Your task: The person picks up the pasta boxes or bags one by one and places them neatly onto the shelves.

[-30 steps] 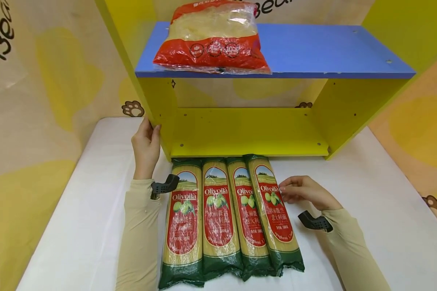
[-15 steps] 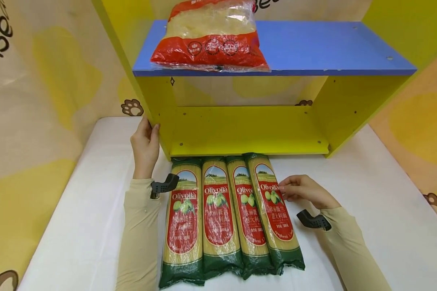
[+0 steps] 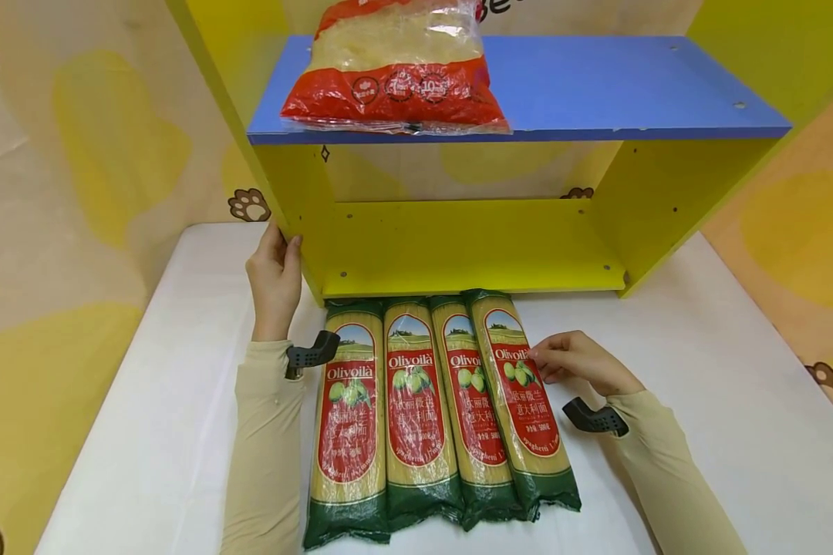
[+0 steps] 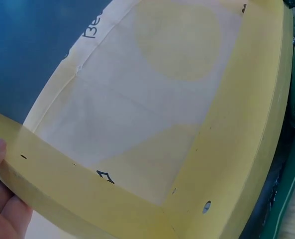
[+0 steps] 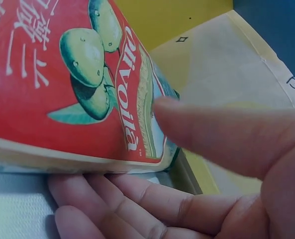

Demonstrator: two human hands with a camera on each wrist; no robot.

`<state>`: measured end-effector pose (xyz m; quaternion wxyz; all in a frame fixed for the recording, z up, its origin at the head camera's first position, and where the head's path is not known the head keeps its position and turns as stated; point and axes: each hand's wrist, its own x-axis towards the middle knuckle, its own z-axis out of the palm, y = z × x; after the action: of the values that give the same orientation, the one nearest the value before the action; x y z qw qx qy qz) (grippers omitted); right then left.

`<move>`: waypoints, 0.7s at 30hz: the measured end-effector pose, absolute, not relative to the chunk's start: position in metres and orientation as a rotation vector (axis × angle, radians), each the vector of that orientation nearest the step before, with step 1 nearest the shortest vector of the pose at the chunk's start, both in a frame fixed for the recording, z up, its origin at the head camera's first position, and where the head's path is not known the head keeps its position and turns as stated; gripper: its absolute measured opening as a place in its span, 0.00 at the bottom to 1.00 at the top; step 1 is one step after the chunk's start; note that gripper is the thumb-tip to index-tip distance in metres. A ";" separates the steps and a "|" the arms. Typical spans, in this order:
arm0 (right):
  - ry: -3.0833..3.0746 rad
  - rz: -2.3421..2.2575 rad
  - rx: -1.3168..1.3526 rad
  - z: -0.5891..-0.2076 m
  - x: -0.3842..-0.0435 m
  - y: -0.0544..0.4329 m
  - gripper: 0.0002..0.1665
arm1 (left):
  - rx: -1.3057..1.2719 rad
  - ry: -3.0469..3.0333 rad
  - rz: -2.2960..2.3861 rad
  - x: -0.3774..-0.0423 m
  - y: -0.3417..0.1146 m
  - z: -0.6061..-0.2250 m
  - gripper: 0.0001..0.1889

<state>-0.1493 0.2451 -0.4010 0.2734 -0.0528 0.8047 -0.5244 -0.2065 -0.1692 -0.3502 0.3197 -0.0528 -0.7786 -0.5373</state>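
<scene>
My left hand (image 3: 274, 289) grips the left side panel (image 3: 278, 181) of a yellow shelf unit; in the left wrist view, the thumb lies on the panel's inner face and the fingers outside. Several spaghetti packs with red labels and green ends lie side by side before the shelf. My right hand (image 3: 586, 362) is at the right edge of the rightmost spaghetti pack (image 3: 527, 401), which overlaps its neighbour (image 3: 468, 370). In the right wrist view, the thumb (image 5: 207, 132) is over the pack's edge and the loosely bent fingers (image 5: 137, 199) lie beside and below it.
A red and clear bag of pale food (image 3: 396, 77) rests on the blue shelf board (image 3: 597, 85). Beneath it is the yellow bottom board (image 3: 465, 243), close to the packs' far ends. A white cloth (image 3: 146, 401) covers the table.
My right hand has shifted slightly left, its thumb now nearer the rightmost pack. The left hand keeps its grip on the panel, and the packs lie as before. The head view has shifted slightly.
</scene>
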 end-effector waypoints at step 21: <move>1.982 -1.382 -0.267 -0.404 -0.146 0.243 0.18 | -0.165 -2.022 -1.418 -0.206 -0.168 -0.349 0.17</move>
<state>-0.1464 0.2433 -0.4041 0.3476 -0.1031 0.7645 -0.5331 -0.2057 -0.1677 -0.3492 0.3269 -0.0629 -0.7721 -0.5414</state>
